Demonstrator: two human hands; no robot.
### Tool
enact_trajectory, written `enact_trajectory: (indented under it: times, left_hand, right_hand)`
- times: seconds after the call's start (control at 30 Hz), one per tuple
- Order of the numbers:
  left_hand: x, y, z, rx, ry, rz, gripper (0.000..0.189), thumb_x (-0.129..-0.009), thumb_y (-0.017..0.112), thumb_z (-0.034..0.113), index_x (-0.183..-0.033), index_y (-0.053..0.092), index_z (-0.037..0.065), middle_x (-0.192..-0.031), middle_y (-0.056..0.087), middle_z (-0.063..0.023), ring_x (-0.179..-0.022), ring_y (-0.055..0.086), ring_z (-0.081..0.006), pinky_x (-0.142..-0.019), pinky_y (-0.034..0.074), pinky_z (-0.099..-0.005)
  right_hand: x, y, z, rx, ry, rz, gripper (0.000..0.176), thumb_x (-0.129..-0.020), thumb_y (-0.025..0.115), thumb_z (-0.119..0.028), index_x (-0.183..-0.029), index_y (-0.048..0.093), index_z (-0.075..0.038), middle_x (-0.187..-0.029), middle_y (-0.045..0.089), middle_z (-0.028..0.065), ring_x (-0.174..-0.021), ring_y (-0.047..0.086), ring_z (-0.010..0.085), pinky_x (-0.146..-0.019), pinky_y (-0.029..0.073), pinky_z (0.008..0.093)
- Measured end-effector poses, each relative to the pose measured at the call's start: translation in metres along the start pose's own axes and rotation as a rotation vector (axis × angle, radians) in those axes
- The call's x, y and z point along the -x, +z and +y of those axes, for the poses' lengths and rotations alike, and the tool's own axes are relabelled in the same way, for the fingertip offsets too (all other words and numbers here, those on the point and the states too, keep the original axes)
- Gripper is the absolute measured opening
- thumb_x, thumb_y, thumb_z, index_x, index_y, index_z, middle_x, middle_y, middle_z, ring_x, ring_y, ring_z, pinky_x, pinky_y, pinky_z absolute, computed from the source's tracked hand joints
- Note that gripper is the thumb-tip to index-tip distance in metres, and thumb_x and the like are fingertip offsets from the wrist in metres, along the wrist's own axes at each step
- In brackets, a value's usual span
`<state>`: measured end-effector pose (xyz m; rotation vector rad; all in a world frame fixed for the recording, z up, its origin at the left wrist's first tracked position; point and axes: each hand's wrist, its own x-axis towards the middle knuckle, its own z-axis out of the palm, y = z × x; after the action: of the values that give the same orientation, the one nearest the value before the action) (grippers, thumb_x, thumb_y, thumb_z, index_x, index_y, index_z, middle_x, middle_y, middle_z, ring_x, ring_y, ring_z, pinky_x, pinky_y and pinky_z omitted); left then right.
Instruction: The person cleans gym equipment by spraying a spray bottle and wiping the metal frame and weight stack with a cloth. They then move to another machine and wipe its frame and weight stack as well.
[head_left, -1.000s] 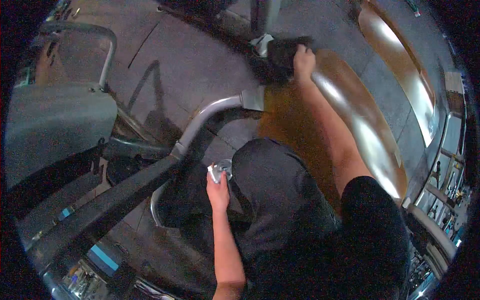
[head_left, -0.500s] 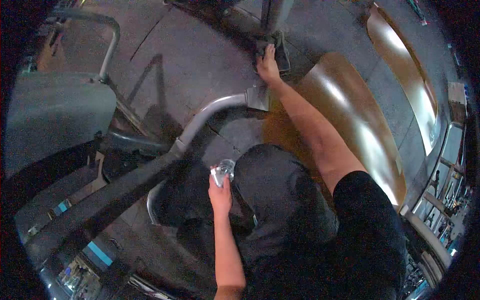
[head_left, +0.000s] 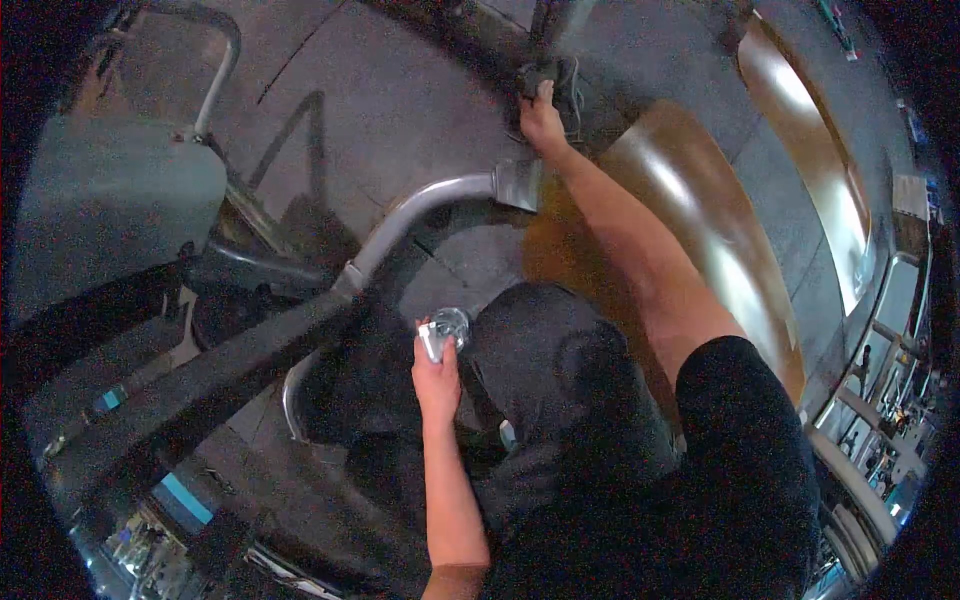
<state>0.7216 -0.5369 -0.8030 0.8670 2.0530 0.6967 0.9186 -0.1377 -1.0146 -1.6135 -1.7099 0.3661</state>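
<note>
In the lower middle, my left hand (head_left: 437,385) is wrapped round a clear, shiny cup (head_left: 447,328), held beside my dark-clothed knee (head_left: 550,335). My right arm stretches far forward, past the squared end of a curved metal tube (head_left: 430,200). At the foot of a post (head_left: 556,25), the fingers of my right hand (head_left: 543,125) are bent round a small dark grey thing (head_left: 538,78); I cannot tell what it is. A thin loop, like a cord or wire, shows just right of that hand.
Two long, curved, glossy brown panels (head_left: 690,190) lie on the grey floor (head_left: 420,90) to the right. A grey seat-like panel (head_left: 130,190) and bent tubing fill the left. A rack with tools (head_left: 890,420) stands at the far right.
My right hand has shifted slightly forward, and its fingers, straighter before, are now bent round the grey thing. My left hand keeps hold of the cup. The view has shifted a little.
</note>
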Motion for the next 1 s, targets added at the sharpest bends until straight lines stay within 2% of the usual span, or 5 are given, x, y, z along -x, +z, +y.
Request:
enact_trajectory:
  times: [0.07,0.4,0.5,0.6,1.0]
  left_hand:
    - [-0.002,-0.001,0.005,0.023,0.047,-0.009,0.053,-0.099,0.064,0.019,-0.145,0.047,-0.001,-0.128,0.066,-0.0237,-0.119,0.066,-0.0322,-0.098,0.05,-0.0365]
    - [-0.002,-0.002,-0.001,-0.005,-0.029,-0.051,0.056,-0.099,0.063,0.018,-0.148,0.044,0.001,-0.139,0.06,-0.0241,-0.125,0.063,-0.0327,-0.101,0.048,-0.0372]
    - [-0.002,-0.005,0.005,-0.025,-0.032,-0.05,0.057,-0.099,0.063,0.017,-0.149,0.043,0.0,-0.14,0.059,-0.0236,-0.126,0.062,-0.0309,-0.102,0.047,-0.0359]
    - [-0.001,-0.005,0.007,-0.054,0.037,-0.025,0.058,-0.099,0.063,0.02,-0.149,0.043,0.0,-0.135,0.062,-0.0253,-0.123,0.064,-0.0346,-0.1,0.049,-0.0377]
    - [-0.02,0.023,-0.046,-0.062,0.057,0.089,0.056,-0.092,0.072,0.031,-0.139,0.053,0.005,-0.118,0.07,-0.023,-0.109,0.068,-0.0422,-0.09,0.054,-0.0442]
  right_hand:
    - [-0.018,-0.021,-0.011,-0.219,0.103,-0.147,0.074,-0.098,0.048,-0.024,-0.141,0.022,0.03,-0.151,0.022,0.0485,-0.144,0.02,0.0622,-0.123,0.021,0.0563]
    - [0.023,0.047,0.001,0.02,-0.046,0.156,0.07,-0.099,0.055,-0.023,-0.151,0.027,0.013,-0.152,0.032,0.0416,-0.142,0.034,0.0531,-0.114,0.04,0.0478]
    - [0.004,0.013,0.003,-0.226,0.042,-0.127,0.081,-0.097,0.051,-0.027,-0.148,0.013,0.023,-0.155,0.019,0.0459,-0.148,0.016,0.0575,-0.126,0.014,0.0527]
    - [-0.039,-0.037,-0.034,-0.269,0.524,-0.155,0.054,-0.102,0.045,-0.032,-0.138,0.048,0.009,-0.141,0.047,0.0409,-0.127,0.049,0.0571,-0.104,0.045,0.0504]
    - [0.028,-0.129,-0.027,-1.052,0.576,-0.437,0.045,-0.092,0.069,-0.034,-0.116,0.067,0.003,-0.102,0.071,0.0114,-0.095,0.066,0.0251,-0.085,0.051,0.0419]
